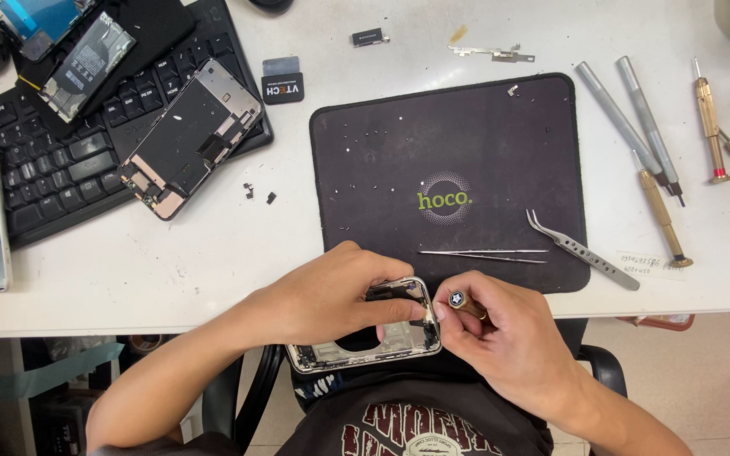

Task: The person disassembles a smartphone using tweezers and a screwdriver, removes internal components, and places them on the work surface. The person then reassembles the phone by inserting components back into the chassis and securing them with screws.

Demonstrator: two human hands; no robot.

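The left hand [331,300] holds an open phone frame [365,338] by its top edge, just below the front of the white table [213,262], over the person's lap. The right hand [500,338] pinches a small screwdriver [465,304] at the frame's corner. On the table lies a black mat [382,169] with a round green and white mark in its middle. Tweezers [580,251] rest on the mat. A small black label [282,88] with white letters sits by the keyboard [61,169].
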